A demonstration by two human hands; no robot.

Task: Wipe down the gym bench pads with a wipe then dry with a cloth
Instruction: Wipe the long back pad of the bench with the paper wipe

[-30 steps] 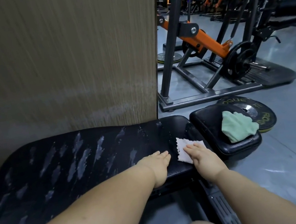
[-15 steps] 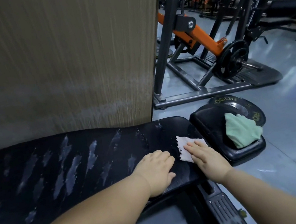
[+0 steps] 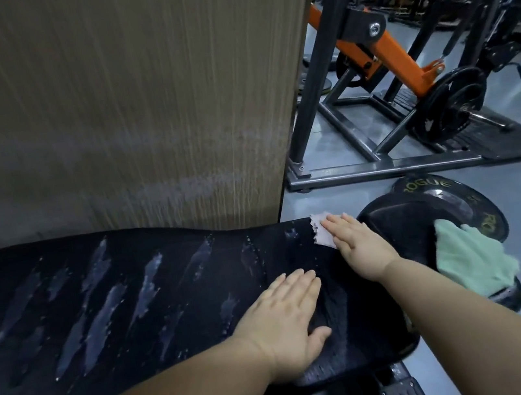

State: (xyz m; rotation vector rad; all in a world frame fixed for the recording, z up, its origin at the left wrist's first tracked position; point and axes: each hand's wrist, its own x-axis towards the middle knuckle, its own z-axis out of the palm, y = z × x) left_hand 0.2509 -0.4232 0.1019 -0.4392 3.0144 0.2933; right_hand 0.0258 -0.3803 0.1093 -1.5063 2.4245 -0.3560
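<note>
The long black bench pad [image 3: 133, 306] stretches from the left edge to the centre, streaked with wet patches. My right hand [image 3: 355, 243] presses a white wipe [image 3: 320, 230] flat against the pad's far right corner with straight fingers. Lying flat on the pad nearer to me is my left hand [image 3: 288, 319], fingers straight and holding nothing. A smaller black seat pad [image 3: 403, 226] sits just right of the long one. A light green cloth [image 3: 470, 259] lies crumpled on its right side.
A wood-grain wall panel [image 3: 117, 100] rises right behind the bench. A black weight plate [image 3: 449, 191] lies on the grey floor behind the seat pad. A black and orange machine frame [image 3: 382, 92] stands further back on the right.
My right hand has pushed the wipe away from me, from the pad's near right part to its far right corner. My left hand stays flat on the pad.
</note>
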